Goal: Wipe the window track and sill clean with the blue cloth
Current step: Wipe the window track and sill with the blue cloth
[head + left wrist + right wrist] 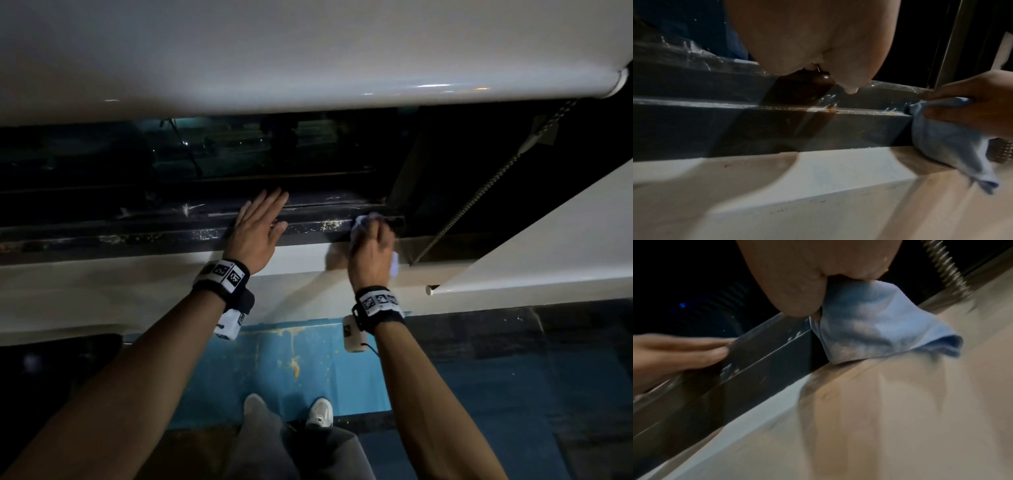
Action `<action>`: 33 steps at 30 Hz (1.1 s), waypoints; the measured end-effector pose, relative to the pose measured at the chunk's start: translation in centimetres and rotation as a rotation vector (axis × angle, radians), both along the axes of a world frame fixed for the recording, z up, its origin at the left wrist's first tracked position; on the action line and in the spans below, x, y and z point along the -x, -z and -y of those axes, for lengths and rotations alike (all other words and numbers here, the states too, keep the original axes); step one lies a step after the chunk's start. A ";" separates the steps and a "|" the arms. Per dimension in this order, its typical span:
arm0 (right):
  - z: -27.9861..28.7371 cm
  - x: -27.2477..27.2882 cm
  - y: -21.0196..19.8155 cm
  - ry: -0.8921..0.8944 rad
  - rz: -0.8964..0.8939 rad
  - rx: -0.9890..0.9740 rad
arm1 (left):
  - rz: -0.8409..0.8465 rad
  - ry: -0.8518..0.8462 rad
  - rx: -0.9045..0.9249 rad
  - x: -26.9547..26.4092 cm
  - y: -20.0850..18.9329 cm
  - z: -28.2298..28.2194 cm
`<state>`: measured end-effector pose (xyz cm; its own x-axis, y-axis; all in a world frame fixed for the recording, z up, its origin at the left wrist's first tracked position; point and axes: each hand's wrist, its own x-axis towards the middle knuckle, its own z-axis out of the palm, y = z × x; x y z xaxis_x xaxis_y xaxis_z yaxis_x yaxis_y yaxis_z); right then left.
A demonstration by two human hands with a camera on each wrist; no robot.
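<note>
Right hand (pixel 371 248) grips the bunched cloth (pixel 869 324) and presses it into the right end of the track (pixel 171 222), a loose corner trailing onto the sill (pixel 137 284). Left hand (pixel 257 229) lies flat, fingers straight, braced on the track beside it, holding nothing. This looks like the track-wiping step, just at the corner. Yellowish specks (pixel 830 110) dot the rail between the hands. The next move likely calls for a firm drag leftward along the groove, and that left hand would have to clear out.
</note>
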<state>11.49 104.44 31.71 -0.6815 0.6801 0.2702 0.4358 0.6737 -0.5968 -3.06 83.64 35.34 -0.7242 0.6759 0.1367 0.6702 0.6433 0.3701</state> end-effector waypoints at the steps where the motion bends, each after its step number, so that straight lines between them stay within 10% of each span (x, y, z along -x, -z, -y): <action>1: 1.6 0.6 0.1 -0.057 -0.016 0.014 | -0.005 -0.007 -0.007 -0.1 0.1 -0.1; 6: 1.5 -0.2 0.4 -0.279 0.046 0.015 | -0.030 -0.007 -0.032 -0.1 0.4 0.1; 14: -0.1 -0.5 -0.3 -0.078 -0.034 -0.011 | -0.045 -0.022 -0.077 0.1 1.0 -0.1; 21: 4.7 1.3 -0.4 -0.395 0.045 -0.024 | -0.036 -0.021 -0.088 0.0 0.6 -0.1; 27: -0.5 -1.6 -0.8 -0.162 0.019 0.009 | -0.012 -0.001 -0.096 0.2 0.5 0.2; 33: 5.9 0.7 -2.5 -0.188 -0.099 0.231 | -0.012 -0.010 -0.109 0.0 0.7 0.0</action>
